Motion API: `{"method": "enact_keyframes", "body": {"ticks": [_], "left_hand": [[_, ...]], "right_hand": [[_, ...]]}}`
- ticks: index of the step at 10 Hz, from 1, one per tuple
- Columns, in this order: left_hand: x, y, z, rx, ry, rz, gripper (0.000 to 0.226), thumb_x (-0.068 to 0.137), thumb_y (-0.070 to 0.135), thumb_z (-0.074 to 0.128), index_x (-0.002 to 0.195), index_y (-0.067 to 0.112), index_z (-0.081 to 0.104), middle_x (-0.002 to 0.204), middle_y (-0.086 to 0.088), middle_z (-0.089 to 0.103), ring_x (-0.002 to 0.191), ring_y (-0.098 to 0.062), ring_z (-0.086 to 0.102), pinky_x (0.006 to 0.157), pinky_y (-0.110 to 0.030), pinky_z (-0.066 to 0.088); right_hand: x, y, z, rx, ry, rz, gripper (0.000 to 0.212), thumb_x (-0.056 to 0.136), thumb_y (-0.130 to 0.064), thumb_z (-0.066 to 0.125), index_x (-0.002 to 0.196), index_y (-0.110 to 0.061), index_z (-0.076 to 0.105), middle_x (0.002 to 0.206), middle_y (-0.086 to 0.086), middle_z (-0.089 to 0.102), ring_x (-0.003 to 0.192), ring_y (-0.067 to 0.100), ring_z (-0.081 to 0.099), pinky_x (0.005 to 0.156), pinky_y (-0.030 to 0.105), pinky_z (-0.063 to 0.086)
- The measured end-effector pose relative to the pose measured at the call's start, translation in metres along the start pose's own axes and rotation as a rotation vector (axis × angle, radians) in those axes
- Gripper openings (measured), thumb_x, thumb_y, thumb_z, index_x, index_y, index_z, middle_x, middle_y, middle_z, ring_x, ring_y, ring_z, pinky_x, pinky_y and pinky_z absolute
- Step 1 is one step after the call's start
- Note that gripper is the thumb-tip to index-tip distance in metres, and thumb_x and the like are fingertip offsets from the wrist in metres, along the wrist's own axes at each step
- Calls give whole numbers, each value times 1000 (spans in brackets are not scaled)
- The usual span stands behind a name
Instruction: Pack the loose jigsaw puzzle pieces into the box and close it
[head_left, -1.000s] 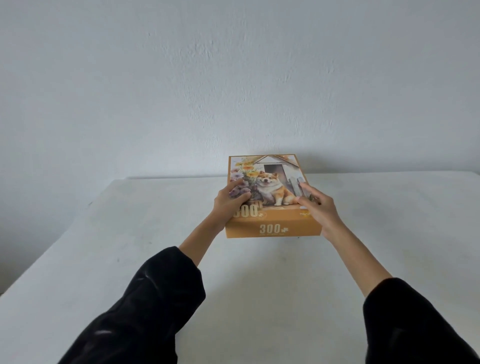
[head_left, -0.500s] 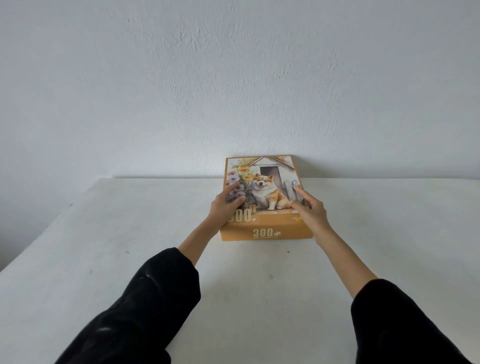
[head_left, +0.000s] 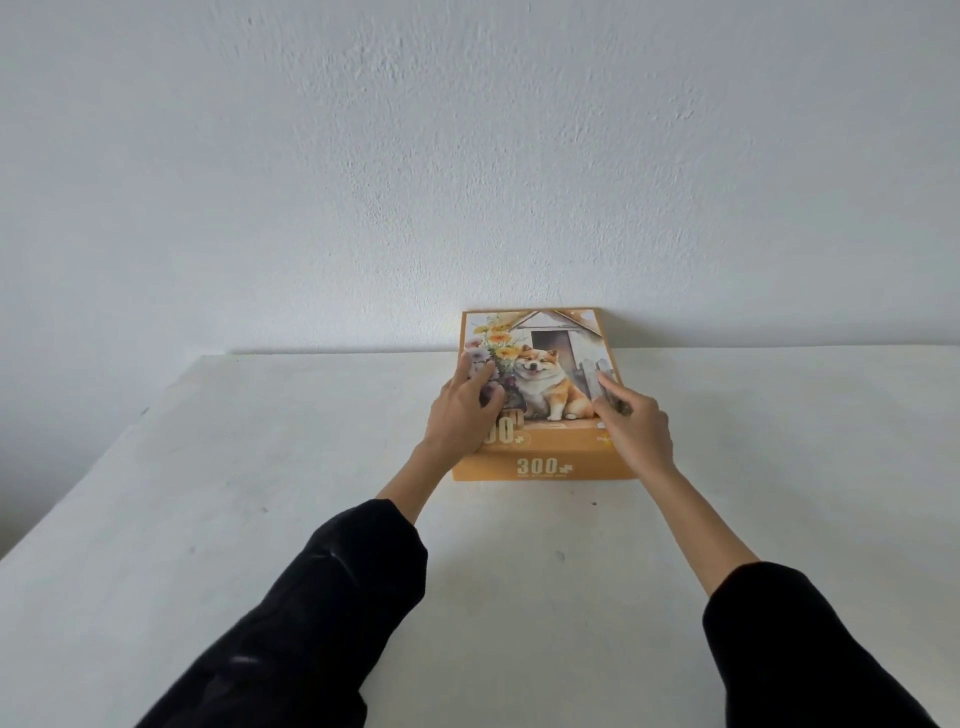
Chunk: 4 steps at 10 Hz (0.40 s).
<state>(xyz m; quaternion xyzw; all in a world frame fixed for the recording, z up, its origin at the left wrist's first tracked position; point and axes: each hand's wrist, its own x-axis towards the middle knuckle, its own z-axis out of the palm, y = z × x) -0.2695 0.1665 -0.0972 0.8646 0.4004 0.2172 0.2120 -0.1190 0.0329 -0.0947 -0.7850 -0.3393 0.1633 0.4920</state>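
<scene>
Head view: box (head_left: 540, 463) closed, on table (head_left: 249, 467).
Left hand (head_left: 462, 413) and right hand (head_left: 638, 428) press its top, fingers straight, nothing gripped.

We face a plain white wall (head_left: 467, 156), rough in texture and softly, evenly lit. Below it stretches a matte white counter (head_left: 208, 519), its top flecked with a few small dark specks and faint smudges.

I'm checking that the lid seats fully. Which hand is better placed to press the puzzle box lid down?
Left, probably. The left hand lies spread on the puzzle box lid, palm over its near-left corner. The right hand sits at the right edge, with only its fingers on top.
</scene>
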Motion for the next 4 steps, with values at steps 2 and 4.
{"method": "enact_keyframes", "body": {"ticks": [2,4], "left_hand": [[1,-3,0,117,-78,-19,48,97,37,35,141,19,32,154,-6,15,126,-33,42,97,-46,43],[-9,-5,-1,156,102,44,35,96,34,41,129,23,46,152,0,29,143,-27,13,114,-55,8]], "right_hand": [[-3,-1,2,-65,18,-12,36,90,-31,51,127,-30,54,128,5,59,100,22,61,69,25,41],[-7,11,3,-117,178,-113,46,77,-41,47,115,-20,61,114,7,63,114,25,49,88,25,28]]}}
